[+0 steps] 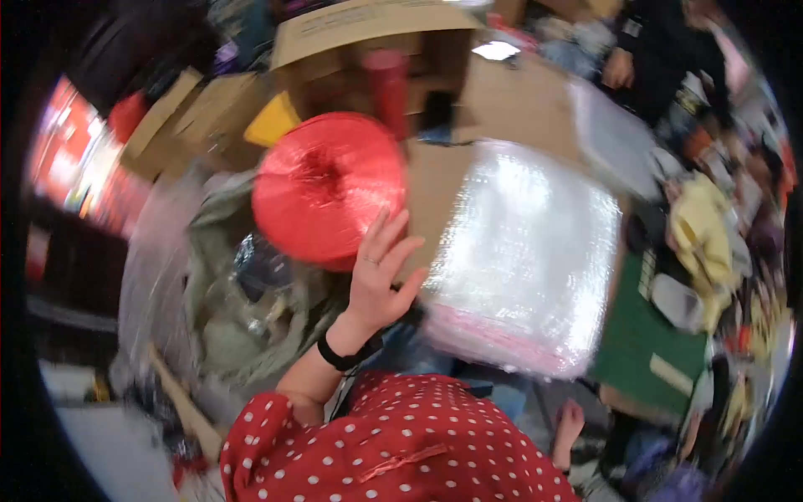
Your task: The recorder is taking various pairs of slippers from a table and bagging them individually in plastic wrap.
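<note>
1. The person's left hand (381, 284) has its fingers straight and slightly spread, the thumb apart, pinching nothing.
2. The red roll (322, 192) lies just ahead and left of those fingers, its lower right edge behind the fingertips in view.
3. Right of the thumb is a stack of shiny plastic (531, 259), pinkish along its near edge.
4. Beyond the fingers, past the roll, a cardboard box (376, 27) holds a red tube (387, 88).
5. A greenish sack (209, 309) sags to the left of the fingers.
6. The right hand (570, 421) is low, well apart from the left fingers.
7. Through the blur, one cannot tell whether the left fingertips touch the roll, nor how the right fingers are set.
</note>
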`<state>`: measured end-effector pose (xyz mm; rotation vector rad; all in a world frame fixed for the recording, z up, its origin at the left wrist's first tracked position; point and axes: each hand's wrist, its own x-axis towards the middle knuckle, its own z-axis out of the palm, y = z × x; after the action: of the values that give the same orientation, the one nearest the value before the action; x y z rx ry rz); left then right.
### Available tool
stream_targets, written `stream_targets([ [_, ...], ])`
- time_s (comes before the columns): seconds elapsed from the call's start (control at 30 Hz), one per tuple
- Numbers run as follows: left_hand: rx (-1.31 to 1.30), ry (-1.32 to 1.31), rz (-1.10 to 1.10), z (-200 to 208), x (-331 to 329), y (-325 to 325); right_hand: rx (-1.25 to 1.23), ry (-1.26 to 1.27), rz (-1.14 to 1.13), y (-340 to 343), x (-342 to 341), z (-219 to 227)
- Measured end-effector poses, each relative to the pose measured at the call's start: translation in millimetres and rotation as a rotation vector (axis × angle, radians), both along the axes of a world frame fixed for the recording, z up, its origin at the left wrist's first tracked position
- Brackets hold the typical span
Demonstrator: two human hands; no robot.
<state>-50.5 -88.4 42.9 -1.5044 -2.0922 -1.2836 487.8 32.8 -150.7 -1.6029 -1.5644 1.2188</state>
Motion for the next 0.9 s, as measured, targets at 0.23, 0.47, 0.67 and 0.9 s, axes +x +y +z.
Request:
stream_targets([
  [0.23,-0.497,0.093,-0.426,-46.5,59.7,108.7,0.743,-0.048,-0.078,73.0,-144.5,141.6],
  [0.47,-0.607,0.111,-0.419,-85.2,69.5,124.5,0.906,-0.386,-0.018,203.5,-115.2,131.8],
  [0.67,-0.580,0.151,-0.431,-79.9,74.6,125.9,0.789,-0.654,-0.098,317.1,-88.2,81.3],
  [0.9,-0.607,0.150,-0.411,-81.6,69.1,117.4,0.470,-0.807,0.015,267.7,-142.4,91.6],
])
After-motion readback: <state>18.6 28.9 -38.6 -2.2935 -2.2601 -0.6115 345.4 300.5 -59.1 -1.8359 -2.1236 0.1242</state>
